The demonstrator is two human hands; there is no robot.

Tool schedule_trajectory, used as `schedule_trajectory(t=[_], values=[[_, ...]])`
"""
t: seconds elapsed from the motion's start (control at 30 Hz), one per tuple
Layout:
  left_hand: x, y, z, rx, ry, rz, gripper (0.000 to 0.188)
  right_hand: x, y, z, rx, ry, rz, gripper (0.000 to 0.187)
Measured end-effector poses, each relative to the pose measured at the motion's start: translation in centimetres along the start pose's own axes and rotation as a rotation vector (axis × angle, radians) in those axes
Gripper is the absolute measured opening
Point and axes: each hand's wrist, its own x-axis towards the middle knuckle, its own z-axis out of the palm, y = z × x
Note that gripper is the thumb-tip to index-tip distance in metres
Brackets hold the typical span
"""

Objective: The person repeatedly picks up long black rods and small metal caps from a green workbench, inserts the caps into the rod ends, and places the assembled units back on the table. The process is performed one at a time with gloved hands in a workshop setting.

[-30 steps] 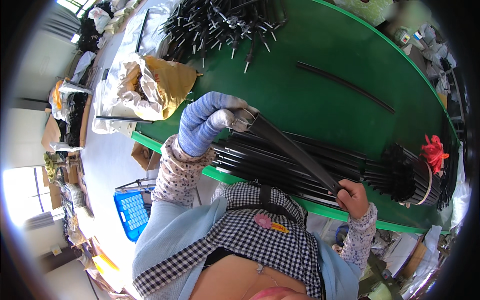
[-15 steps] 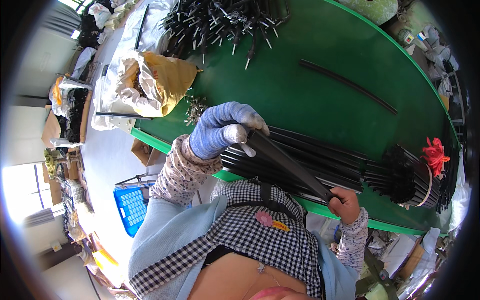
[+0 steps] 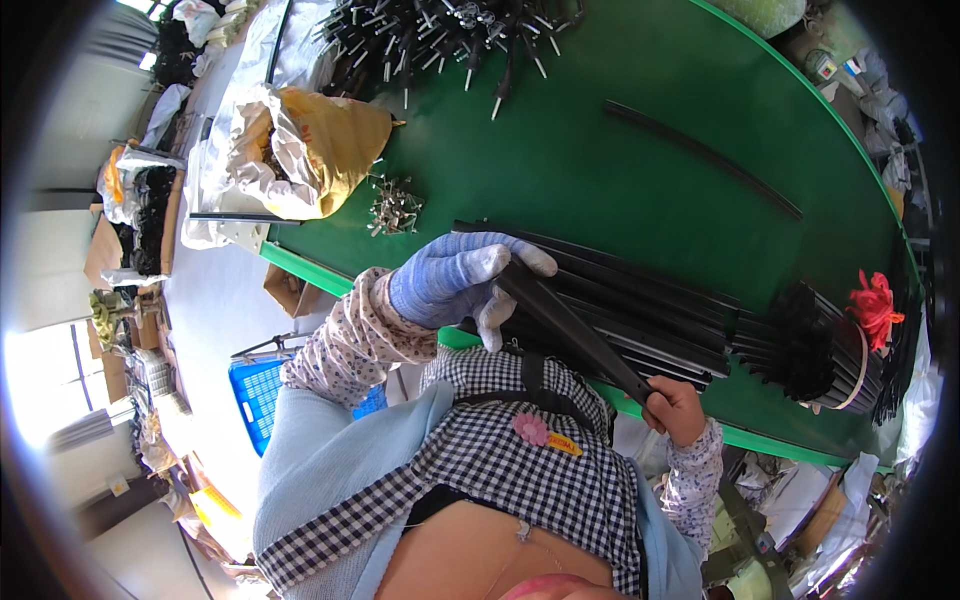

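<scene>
A long black flat tube (image 3: 575,330) slants across my front, its far left end higher in the view than its right end. My left hand (image 3: 455,280), in a blue knitted glove with pale fingertips, is closed round the upper left end. My bare right hand (image 3: 677,410) grips the lower right end between thumb and fingers. Just beyond and under it, several similar black tubes (image 3: 640,290) lie side by side along the near edge of the green table (image 3: 520,170). A small heap of shiny metal pieces (image 3: 397,207) lies beyond my left hand.
An open yellow-and-white sack (image 3: 335,150) stands at the table's left. Black rods with metal tips (image 3: 440,40) are piled at the far side. One dark strip (image 3: 700,158) lies alone. A banded black bundle (image 3: 815,350) and red ties (image 3: 875,310) lie right. A blue crate (image 3: 252,400) stands lower left.
Both hands, with the black tube, have come slightly nearer my body. My left hand's lower fingers have spread a little. My right hand has shifted slightly left.
</scene>
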Motion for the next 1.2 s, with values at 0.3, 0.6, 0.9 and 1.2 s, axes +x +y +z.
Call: schedule_trajectory(t=[0.3,0.6,0.9,1.2], values=[[-1.1,0.7,-1.6,-0.025,-0.118,-0.068,0.049,1.2,0.7,0.5,0.003,-0.062,-0.076,0.038],[-1.9,1.0,-0.6,0.037,0.091,-0.019,0.046,1.4,0.7,0.1,0.126,-0.181,0.057,0.045],[-6.1,8.6,-0.9,0.916,0.173,0.588,0.027,0.1,-2.1,-0.2,-0.190,0.084,-0.067,0.037],[-2.8,3.2,-1.6,1.039,0.402,0.654,0.021,-0.9,-0.7,-3.1,-0.065,0.086,0.060,0.042]])
